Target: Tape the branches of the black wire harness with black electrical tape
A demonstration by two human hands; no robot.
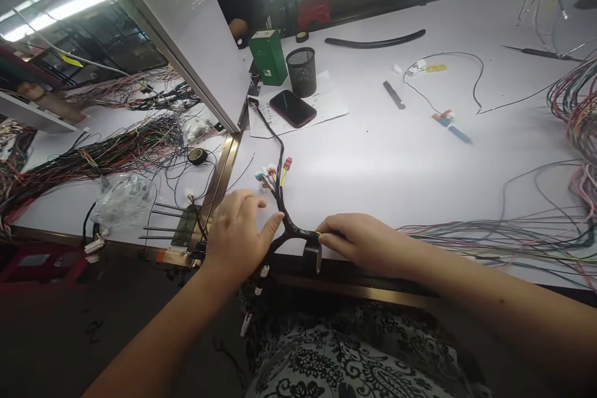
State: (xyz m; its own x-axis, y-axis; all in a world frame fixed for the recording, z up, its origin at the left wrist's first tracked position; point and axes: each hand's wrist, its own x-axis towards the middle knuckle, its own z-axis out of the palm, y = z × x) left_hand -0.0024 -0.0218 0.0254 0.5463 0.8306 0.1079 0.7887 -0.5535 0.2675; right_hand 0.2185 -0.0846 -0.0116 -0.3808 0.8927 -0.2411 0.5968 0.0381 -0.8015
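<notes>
A black taped wire harness (281,181) runs across the white table (396,155) toward its near edge, with small coloured connectors (268,175) branching off. My left hand (237,233) lies flat over the harness fork, thumb pressed against the taped trunk. My right hand (359,241) pinches the harness and a roll of black tape (312,255) that hangs at the table edge. Loose coloured wires (489,236) stream off to the right from my right hand.
A dark phone (293,108) lies on a sheet of paper beside a black mesh cup (301,71) and a green box (268,57). A slanted metal panel (186,25) divides the bench; tangled wires (93,155) lie left of it. More wire bundles (576,112) sit far right.
</notes>
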